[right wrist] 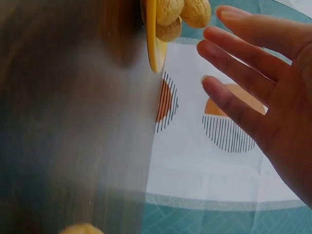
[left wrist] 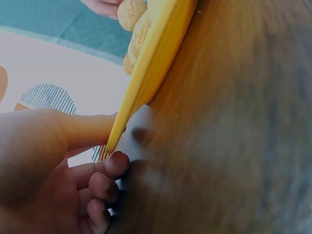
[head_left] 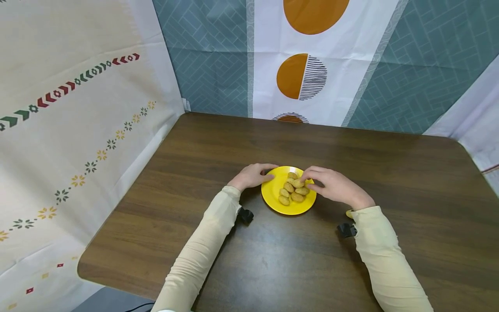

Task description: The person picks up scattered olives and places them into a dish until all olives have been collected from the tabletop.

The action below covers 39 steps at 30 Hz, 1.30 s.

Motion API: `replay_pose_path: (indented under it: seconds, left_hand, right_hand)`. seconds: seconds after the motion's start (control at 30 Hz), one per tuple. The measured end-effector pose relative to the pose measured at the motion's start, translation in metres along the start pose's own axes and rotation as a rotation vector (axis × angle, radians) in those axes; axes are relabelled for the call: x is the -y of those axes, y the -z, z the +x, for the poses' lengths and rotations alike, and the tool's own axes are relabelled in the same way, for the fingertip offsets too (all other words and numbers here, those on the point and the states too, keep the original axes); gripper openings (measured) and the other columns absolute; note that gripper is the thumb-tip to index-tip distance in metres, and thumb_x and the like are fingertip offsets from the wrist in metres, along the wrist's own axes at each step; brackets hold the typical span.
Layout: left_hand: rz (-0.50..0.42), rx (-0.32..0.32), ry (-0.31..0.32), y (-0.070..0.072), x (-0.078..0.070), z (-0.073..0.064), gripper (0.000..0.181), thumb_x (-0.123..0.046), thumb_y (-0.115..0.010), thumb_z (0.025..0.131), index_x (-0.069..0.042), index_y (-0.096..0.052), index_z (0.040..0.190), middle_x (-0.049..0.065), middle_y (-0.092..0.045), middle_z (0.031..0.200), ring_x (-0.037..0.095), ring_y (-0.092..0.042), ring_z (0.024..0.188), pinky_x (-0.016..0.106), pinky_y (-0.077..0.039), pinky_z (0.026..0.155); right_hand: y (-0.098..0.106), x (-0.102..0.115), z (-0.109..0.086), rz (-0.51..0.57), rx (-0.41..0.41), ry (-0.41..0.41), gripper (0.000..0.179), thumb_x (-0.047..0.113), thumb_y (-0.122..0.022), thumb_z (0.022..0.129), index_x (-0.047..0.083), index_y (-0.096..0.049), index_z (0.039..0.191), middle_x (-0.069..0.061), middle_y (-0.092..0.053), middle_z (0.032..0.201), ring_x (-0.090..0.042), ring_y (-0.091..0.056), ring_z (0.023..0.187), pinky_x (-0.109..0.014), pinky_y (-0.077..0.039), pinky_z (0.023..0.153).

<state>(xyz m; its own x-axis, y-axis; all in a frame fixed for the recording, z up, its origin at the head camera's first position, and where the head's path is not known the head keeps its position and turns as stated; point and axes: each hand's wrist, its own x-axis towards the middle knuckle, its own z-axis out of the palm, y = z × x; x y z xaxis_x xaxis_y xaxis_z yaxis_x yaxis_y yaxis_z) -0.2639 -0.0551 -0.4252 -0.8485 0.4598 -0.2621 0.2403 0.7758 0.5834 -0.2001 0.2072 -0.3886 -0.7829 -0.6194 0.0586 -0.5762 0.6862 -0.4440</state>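
A round yellow plate lies on the table, bearing several tan, wrinkled, walnut-like pieces heaped toward its middle and right. At the plate's left edge is my left hand; in the left wrist view its thumb lies against the rim, with the fingers curled at the underside, pinching it. Over the right part of the heap hovers my right hand. The right wrist view shows its fingers spread and loosely extended beside the pieces, with nothing held between them.
One more walnut-like piece lies on the brown wooden table beside my right wrist, partly hidden by the sleeve. Black wrist cameras sit under both forearms. Patterned cloths hang behind the table and along its left side.
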Motion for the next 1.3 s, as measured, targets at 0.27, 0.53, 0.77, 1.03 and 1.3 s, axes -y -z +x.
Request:
replay_pose_path:
  seconds: [0.27, 0.53, 0.77, 1.03, 1.3]
  left_hand:
    - [-0.001, 0.001, 0.006, 0.001, -0.001, -0.001, 0.047, -0.036, -0.055, 0.098, -0.032, -0.047, 0.144, 0.008, -0.06, 0.105, 0.021, -0.049, 0.088, 0.031, -0.038, 0.074]
    - [-0.008, 0.001, 0.012, -0.001, 0.0, 0.0, 0.047, -0.037, -0.055, 0.098, -0.032, -0.047, 0.144, 0.009, -0.061, 0.119, 0.021, -0.05, 0.09, 0.032, -0.04, 0.078]
    - [-0.012, 0.004, 0.024, -0.004, 0.0, 0.002, 0.046, -0.037, -0.055, 0.098, -0.033, -0.048, 0.143, 0.004, -0.053, 0.087, 0.019, -0.047, 0.077, 0.029, -0.037, 0.068]
    - [-0.013, -0.001, 0.027, -0.004, -0.001, 0.0, 0.046, -0.036, -0.055, 0.098, -0.032, -0.048, 0.143, 0.003, -0.049, 0.085, 0.019, -0.046, 0.077, 0.028, -0.036, 0.066]
    - [-0.018, -0.003, 0.02, -0.001, -0.002, -0.001, 0.046, -0.036, -0.056, 0.098, -0.032, -0.048, 0.143, 0.011, -0.062, 0.112, 0.023, -0.051, 0.087, 0.034, -0.042, 0.078]
  right_hand:
    - [0.007, -0.004, -0.005, -0.027, 0.036, -0.022, 0.03, 0.003, -0.072, 0.084, 0.011, -0.065, 0.112, -0.006, -0.061, 0.12, -0.028, -0.058, 0.112, -0.045, -0.051, 0.095]
    - [0.014, -0.01, -0.013, -0.045, 0.086, -0.08, 0.037, 0.003, -0.074, 0.083, 0.009, -0.064, 0.118, -0.009, -0.059, 0.123, -0.03, -0.058, 0.113, -0.046, -0.051, 0.094]
    - [0.024, -0.018, -0.025, -0.016, 0.195, -0.178, 0.034, 0.003, -0.073, 0.083, 0.006, -0.063, 0.116, -0.011, -0.061, 0.115, -0.029, -0.06, 0.102, -0.042, -0.054, 0.085]
    - [0.039, -0.031, -0.043, 0.086, 0.375, -0.336, 0.032, 0.012, -0.074, 0.082, 0.003, -0.06, 0.11, -0.011, -0.063, 0.1, -0.02, -0.058, 0.086, -0.035, -0.052, 0.074]
    - [0.041, -0.039, -0.048, 0.154, 0.456, -0.423, 0.03, 0.012, -0.075, 0.079, 0.004, -0.061, 0.104, -0.006, -0.059, 0.089, -0.018, -0.053, 0.08, -0.031, -0.045, 0.07]
